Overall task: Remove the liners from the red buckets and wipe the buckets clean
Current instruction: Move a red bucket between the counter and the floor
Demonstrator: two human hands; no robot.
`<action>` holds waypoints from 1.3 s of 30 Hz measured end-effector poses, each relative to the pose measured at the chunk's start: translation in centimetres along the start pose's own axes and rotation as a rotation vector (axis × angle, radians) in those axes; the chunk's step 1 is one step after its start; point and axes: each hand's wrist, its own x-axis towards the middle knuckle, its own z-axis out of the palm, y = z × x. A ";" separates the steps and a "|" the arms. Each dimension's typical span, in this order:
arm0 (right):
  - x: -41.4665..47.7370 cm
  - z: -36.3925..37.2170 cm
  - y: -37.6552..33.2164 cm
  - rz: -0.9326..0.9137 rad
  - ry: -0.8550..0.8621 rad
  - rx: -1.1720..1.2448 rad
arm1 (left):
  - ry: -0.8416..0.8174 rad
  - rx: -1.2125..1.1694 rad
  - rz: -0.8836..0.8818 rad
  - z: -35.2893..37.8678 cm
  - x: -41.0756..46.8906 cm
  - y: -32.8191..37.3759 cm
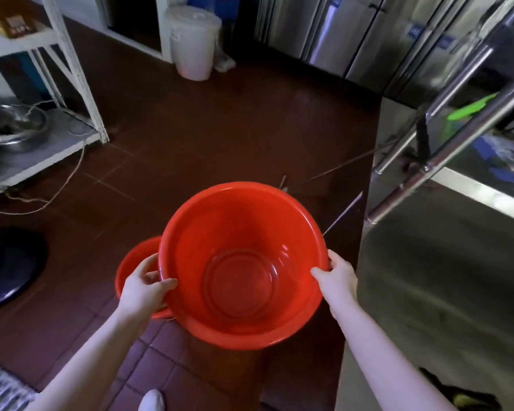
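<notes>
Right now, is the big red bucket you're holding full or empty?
Empty. The big red bucket shows its bare ringed bottom, no liner or anything else inside. The left hand and right hand grip its rim.

Kitchen workroom, seen from above. A dark red-brown tiled floor point(190, 137) fills the middle of the frame. In the upper left stands a white metal shelving rack point(72, 63), with steel bowls point(12, 126) on its lower shelf and a cardboard box point(9, 22) on the shelf above. A thin cord point(63, 185) trails over the floor beside it. A white lidded bin point(193, 46) stands at top centre. Stainless steel cabinet doors point(353, 40) line the upper right. A steel counter point(428, 292) runs down the right edge, crossed by shiny steel tubes point(457, 143). A round black object point(6, 268) lies at the left edge.
</notes>
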 end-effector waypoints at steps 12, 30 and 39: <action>5.3 10.0 6.3 0.258 -0.031 -0.366 | -0.100 0.094 -0.130 3.5 10.0 -9.7; 23.9 27.7 28.5 0.253 0.061 -0.415 | -0.151 0.600 0.085 17.1 29.2 -31.9; 30.3 34.0 34.0 0.256 0.099 -0.290 | -0.030 0.641 0.150 20.8 37.7 -36.1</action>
